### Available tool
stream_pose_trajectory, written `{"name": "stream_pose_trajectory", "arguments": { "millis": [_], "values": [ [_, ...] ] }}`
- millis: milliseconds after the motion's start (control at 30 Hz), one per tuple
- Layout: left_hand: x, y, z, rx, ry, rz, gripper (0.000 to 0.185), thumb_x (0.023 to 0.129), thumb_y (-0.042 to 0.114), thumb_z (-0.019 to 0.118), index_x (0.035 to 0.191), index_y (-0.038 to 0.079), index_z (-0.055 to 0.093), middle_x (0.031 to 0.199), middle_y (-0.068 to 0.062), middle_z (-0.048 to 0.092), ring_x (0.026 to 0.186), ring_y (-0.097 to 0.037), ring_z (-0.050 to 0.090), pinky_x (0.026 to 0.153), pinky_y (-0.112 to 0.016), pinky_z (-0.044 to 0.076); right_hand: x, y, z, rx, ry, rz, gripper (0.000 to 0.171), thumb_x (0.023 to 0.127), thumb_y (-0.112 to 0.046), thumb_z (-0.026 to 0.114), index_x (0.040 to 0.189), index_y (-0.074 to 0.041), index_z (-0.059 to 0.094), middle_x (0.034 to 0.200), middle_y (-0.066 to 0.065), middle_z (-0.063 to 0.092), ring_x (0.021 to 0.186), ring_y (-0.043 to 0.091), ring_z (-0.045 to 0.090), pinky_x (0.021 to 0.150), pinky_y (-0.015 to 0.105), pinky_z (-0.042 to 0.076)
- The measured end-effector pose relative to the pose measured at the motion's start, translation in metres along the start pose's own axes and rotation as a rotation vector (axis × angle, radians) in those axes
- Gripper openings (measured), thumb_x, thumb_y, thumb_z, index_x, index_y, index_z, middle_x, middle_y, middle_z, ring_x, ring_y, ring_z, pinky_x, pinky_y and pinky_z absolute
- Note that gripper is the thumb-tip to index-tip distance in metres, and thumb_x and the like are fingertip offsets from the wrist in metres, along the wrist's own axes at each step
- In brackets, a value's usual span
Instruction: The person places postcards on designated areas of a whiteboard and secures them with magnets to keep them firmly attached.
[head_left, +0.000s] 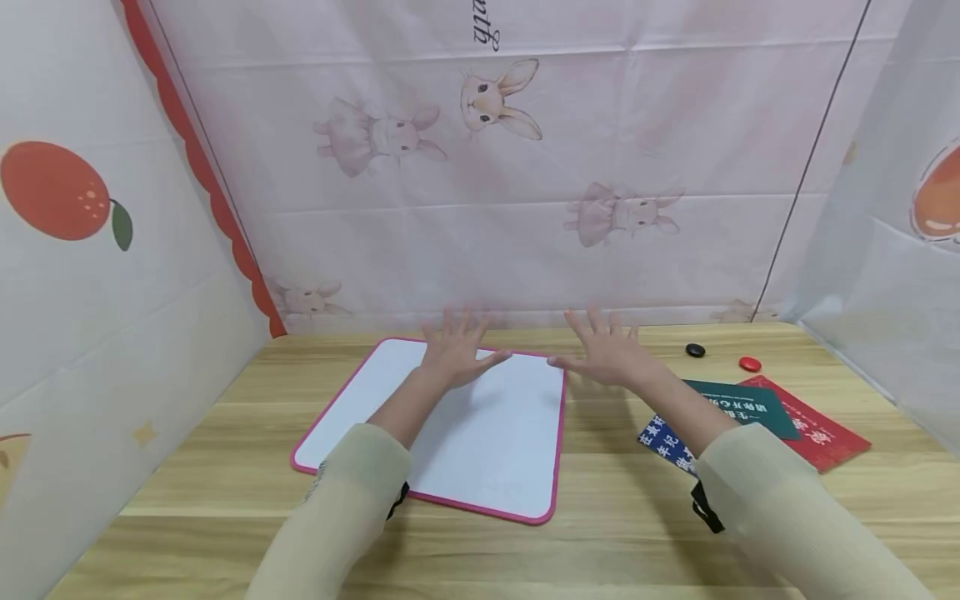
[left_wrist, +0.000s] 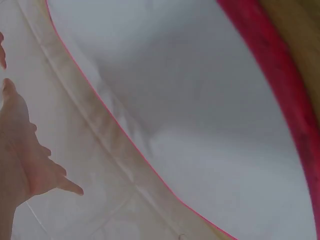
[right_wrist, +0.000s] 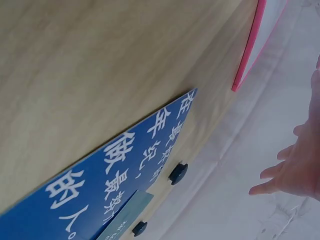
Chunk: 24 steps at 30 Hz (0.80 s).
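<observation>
Two pale-green sleeves [head_left: 337, 500] sit closest to the lens, one to each forearm, both arms stretched forward over a wooden table [head_left: 225, 467].

Left hand [head_left: 454, 350]: fingers spread wide and straight, palm down, holding nothing. It hovers over the far edge of a white board with a pink rim [head_left: 480, 433]; contact with the surface cannot be told. Most of the board lies under and behind this hand, toward the person. The left wrist view shows the white face and pink rim [left_wrist: 280, 80] close up, with fingertips [left_wrist: 70, 187] splayed against the backdrop cloth.

Right hand [head_left: 606, 350]: likewise fanned out and flat, gripping nothing. It is just off the board's right edge, above bare table wood. The thumbs of the two hands point toward each other, near but apart.

Right of and behind the right hand, three printed cards overlap: a blue card [head_left: 667, 440] partly under the forearm, a dark green card [head_left: 750, 408] on top of it, a red card [head_left: 813, 429] outermost. Beyond those, farther right of the hand, are a black button-like disc [head_left: 695, 350] and a red disc [head_left: 749, 363], apart from each other. White characters on the blue card [right_wrist: 100, 175] read clearly in the right wrist view.

A rabbit-print cloth [head_left: 525, 167] stands ahead of both hands.
</observation>
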<state>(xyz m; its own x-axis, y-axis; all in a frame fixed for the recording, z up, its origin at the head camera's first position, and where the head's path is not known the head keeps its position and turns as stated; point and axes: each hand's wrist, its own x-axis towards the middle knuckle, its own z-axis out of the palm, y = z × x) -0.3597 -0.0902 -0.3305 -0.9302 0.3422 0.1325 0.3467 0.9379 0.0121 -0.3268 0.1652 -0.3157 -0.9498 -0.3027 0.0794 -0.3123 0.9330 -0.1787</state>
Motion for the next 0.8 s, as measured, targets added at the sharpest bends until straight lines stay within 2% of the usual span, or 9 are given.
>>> {"name": "stream_pose_trajectory", "arguments": {
  "millis": [33, 233, 467, 667, 800],
  "values": [
    [-0.009, 0.003, -0.008, -0.004, -0.012, -0.006, 0.082, 0.084, 0.073, 0.028, 0.148, 0.029, 0.004, 0.153, -0.007, -0.004, 0.135, -0.037, -0.010, 0.098, -0.067, 0.000, -0.002, 0.000, 0.000, 0.002, -0.003, -0.003, 0.095, 0.080, -0.074, 0.038, 0.149, -0.018, 0.005, 0.150, 0.021, -0.005, 0.129, 0.051, -0.006, 0.092, 0.071, -0.003],
    [-0.019, -0.005, -0.007, -0.035, -0.009, 0.010, 0.081, 0.084, 0.072, 0.031, 0.148, 0.031, 0.005, 0.153, -0.005, -0.004, 0.136, -0.036, -0.007, 0.098, -0.067, 0.000, -0.011, -0.005, 0.003, -0.001, 0.013, -0.034, 0.096, 0.080, -0.073, 0.041, 0.149, -0.016, 0.007, 0.150, 0.021, -0.003, 0.131, 0.049, -0.005, 0.095, 0.070, 0.002],
    [-0.031, -0.016, -0.005, 0.009, -0.004, 0.050, 0.081, 0.085, 0.071, 0.031, 0.149, 0.028, 0.006, 0.153, -0.008, -0.001, 0.136, -0.037, -0.005, 0.098, -0.067, 0.000, -0.022, -0.010, 0.009, -0.002, 0.052, -0.098, 0.094, 0.080, -0.067, 0.049, 0.148, -0.012, 0.015, 0.150, 0.022, 0.008, 0.131, 0.050, 0.001, 0.095, 0.071, 0.004],
    [-0.039, -0.031, -0.001, -0.028, 0.040, 0.088, 0.078, 0.087, 0.066, 0.035, 0.149, 0.024, 0.013, 0.152, -0.011, 0.010, 0.137, -0.034, 0.001, 0.097, -0.068, 0.003, -0.029, -0.012, 0.015, -0.029, 0.046, -0.140, 0.093, 0.080, -0.067, 0.050, 0.147, -0.010, 0.021, 0.150, 0.021, 0.011, 0.131, 0.050, 0.005, 0.095, 0.070, 0.008],
    [-0.045, -0.045, 0.003, -0.071, 0.055, 0.077, 0.076, 0.088, 0.064, 0.036, 0.149, 0.022, 0.015, 0.151, -0.013, 0.014, 0.136, -0.034, 0.005, 0.098, -0.066, 0.000, -0.034, -0.015, 0.017, -0.033, 0.024, -0.155, 0.092, 0.079, -0.067, 0.051, 0.146, -0.011, 0.023, 0.149, 0.020, 0.012, 0.130, 0.050, 0.009, 0.094, 0.070, 0.014]
  ]
}}
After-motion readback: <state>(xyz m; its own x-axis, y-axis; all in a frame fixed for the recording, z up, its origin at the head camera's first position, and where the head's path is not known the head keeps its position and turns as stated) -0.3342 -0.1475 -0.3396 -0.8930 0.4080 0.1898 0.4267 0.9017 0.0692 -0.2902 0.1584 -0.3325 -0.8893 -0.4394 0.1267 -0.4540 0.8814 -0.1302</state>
